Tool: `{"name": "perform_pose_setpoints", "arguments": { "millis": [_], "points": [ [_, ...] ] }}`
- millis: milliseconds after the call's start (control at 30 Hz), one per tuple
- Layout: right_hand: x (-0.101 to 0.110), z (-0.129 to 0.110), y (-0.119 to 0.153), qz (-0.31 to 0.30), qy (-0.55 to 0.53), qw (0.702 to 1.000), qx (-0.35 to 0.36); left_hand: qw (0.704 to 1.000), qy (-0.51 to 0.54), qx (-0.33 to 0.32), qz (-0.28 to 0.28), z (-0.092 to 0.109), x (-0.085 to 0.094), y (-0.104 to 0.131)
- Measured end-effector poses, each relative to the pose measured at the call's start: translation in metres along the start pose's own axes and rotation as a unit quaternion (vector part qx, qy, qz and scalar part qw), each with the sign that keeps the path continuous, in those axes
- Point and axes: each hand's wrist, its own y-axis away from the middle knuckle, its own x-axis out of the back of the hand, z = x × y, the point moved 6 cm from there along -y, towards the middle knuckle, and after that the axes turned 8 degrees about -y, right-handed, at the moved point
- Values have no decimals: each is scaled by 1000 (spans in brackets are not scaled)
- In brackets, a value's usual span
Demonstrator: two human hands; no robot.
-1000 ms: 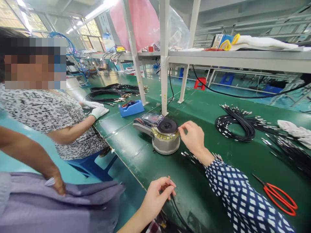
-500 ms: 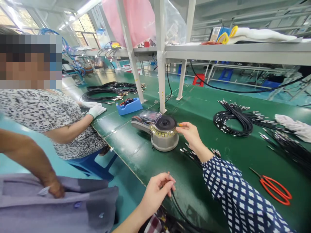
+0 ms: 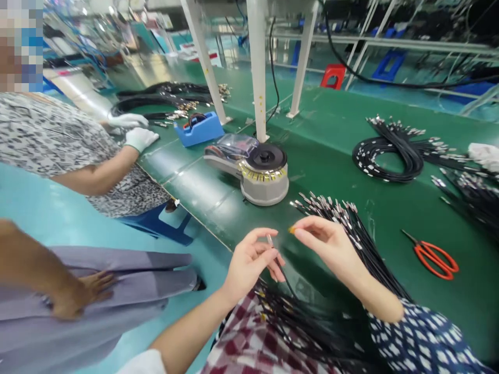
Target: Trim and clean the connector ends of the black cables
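My left hand (image 3: 253, 265) is closed on a black cable (image 3: 287, 283) near its silvery connector end (image 3: 270, 240), which points up between the fingers. Just to the right, my right hand (image 3: 325, 239) pinches a small piece of yellow tape (image 3: 291, 229) at the fingertips, a short gap away from the connector. Beyond both hands stands a round tape dispenser (image 3: 265, 182), with yellow tape pieces around its rim below a black disc. A bundle of black cables (image 3: 353, 228) with metal ends lies under and beside my right wrist. More black cables (image 3: 307, 322) rest across my lap.
Red-handled scissors (image 3: 435, 258) lie at the right. Coiled black cables (image 3: 390, 156) are further back. A blue tape holder (image 3: 200, 130) stands near the white shelf posts (image 3: 257, 72). At left, one co-worker's gloved hand (image 3: 141, 139) rests by the table edge; another person stands closer.
My right hand has come back from the dispenser toward my left hand with the yellow tape. My left hand still holds the cable. The view has tilted down.
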Motion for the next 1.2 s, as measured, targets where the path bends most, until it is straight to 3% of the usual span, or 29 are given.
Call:
{"name": "perform_pose_setpoints", "arguments": {
  "millis": [100,233,1200],
  "points": [
    [-5,14,25,-13,-3,999,-40,999,-13,32,-14,1,-7,7],
    [-15,20,35,-39,-35,998,-38,997,-43,66,-20,1,-12,16],
    [-22,13,41,-15,-3,1000,-18,991,-104,81,-28,4,-12,24]
  ]
}}
